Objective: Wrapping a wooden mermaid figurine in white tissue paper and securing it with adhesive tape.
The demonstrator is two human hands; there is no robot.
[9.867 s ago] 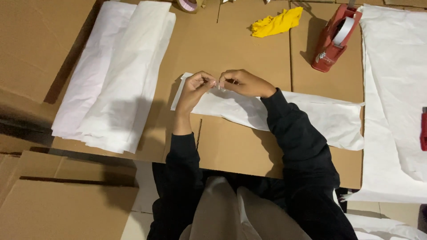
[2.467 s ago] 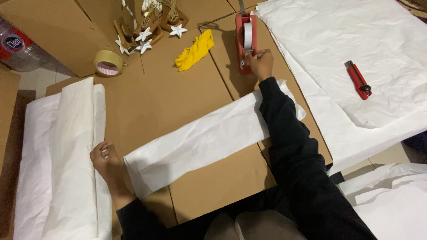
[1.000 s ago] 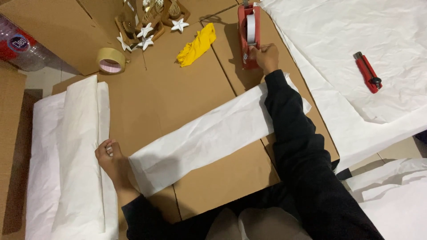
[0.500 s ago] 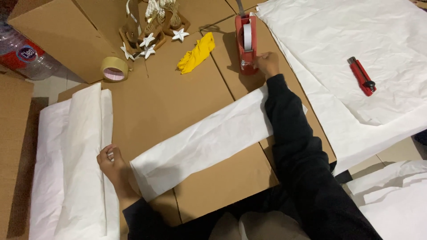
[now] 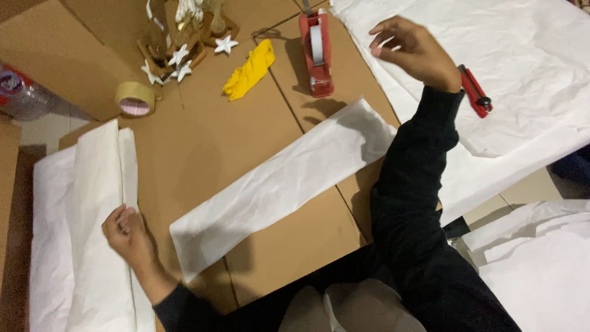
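Observation:
A long folded strip of white tissue paper (image 5: 283, 184) lies slantwise on the brown cardboard (image 5: 209, 129). My left hand (image 5: 126, 230) rests with curled fingers on the edge of a folded white paper stack (image 5: 92, 203), just left of the strip's near end and apart from it. My right hand (image 5: 412, 52) is raised over a large white paper sheet (image 5: 522, 74), to the right of a red tape dispenser (image 5: 316, 52). Its thumb and forefinger are close together. Whether anything is pinched between them does not show.
A red box cutter (image 5: 476, 92) lies on the large sheet by my right wrist. A yellow cloth (image 5: 249, 71), a roll of tan tape (image 5: 135, 98) and a wooden ornament with white stars (image 5: 181, 43) sit at the back. More white paper (image 5: 541, 264) lies at lower right.
My right hand has left the tape dispenser and lifted to the right over the large sheet. My left hand has let go of the strip's near end and shifted slightly left.

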